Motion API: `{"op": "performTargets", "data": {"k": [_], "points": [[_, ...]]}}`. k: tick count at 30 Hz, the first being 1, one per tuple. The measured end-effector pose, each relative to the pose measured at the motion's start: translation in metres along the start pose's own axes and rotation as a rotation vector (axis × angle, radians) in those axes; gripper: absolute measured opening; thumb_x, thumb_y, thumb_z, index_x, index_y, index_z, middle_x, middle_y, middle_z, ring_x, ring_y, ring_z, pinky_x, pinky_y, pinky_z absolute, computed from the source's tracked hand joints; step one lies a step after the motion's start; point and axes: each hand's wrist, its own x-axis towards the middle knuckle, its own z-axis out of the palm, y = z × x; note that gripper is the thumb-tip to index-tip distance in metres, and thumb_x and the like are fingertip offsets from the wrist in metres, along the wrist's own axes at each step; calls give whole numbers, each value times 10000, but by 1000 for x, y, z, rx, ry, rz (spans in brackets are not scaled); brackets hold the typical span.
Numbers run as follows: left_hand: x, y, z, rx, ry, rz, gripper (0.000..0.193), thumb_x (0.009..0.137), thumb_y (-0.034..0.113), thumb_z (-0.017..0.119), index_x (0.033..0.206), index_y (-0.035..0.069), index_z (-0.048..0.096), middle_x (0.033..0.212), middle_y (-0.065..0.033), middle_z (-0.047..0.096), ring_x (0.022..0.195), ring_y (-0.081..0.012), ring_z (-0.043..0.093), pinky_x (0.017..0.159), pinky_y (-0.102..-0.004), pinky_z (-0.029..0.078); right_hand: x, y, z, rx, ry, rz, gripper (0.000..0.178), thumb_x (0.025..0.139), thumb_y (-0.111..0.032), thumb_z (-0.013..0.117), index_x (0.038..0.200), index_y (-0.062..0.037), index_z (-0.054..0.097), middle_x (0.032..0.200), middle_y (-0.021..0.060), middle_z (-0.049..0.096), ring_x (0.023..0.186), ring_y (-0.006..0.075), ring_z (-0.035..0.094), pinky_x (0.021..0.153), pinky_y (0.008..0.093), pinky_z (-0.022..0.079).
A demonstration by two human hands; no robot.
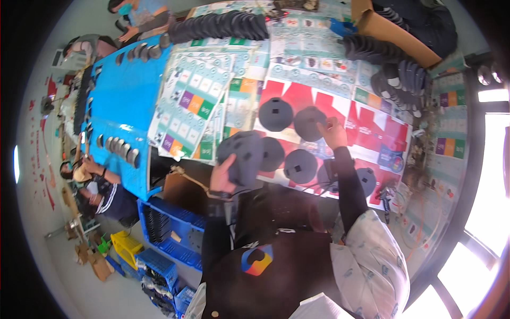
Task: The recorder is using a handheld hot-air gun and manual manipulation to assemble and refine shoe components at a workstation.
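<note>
My left hand (223,176) grips a bunch of dark grey round discs (245,155) by their near left side, held over the table edge. To the right, my right hand (334,133) has its fingers bent at the right edge of another dark grey disc (307,124), pinching it. Beside that one lies a disc with a small square mark in its middle (275,114). Nearer to me are a disc partly behind the held bunch (273,154), one with a square mark (300,166), and a disc by my right sleeve (366,182).
Red and white printed sheets (372,127) cover the work table. Long rows of dark curved pieces (218,26) stand at the far side, near a cardboard box (396,34). A spray-gun-like tool (387,198) lies right. Left are a blue table (125,90), blue crates (178,234) and other people.
</note>
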Motion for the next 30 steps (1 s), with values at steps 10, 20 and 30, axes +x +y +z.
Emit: {"op": "performTargets", "data": {"k": [10, 20, 30], "points": [[33, -61, 86, 184, -147, -6, 499, 960, 63, 708, 1431, 33, 548, 1354, -72, 643, 1225, -205, 617, 1022, -368, 511, -88, -55, -44, 383, -330, -11, 373, 845, -270, 872, 937, 14, 647, 803, 82, 695, 716, 145, 674, 637, 313, 555], [23, -94, 76, 227, -58, 16, 482, 976, 94, 711, 1427, 31, 551, 1350, -97, 658, 1183, -237, 660, 1020, -393, 533, -87, 35, -78, 649, -264, 80, 158, 991, -110, 677, 1059, 19, 618, 888, 113, 704, 675, 185, 694, 500, 309, 579], [-12, -78, 32, 97, 16, 19, 497, 1006, 140, 681, 1461, 36, 509, 1390, -108, 626, 1232, -271, 632, 1049, -429, 513, -16, 163, -78, 743, 30, 269, 243, 979, -103, 685, 1197, -10, 635, 1016, 119, 694, 613, 178, 670, 458, 318, 569]]}}
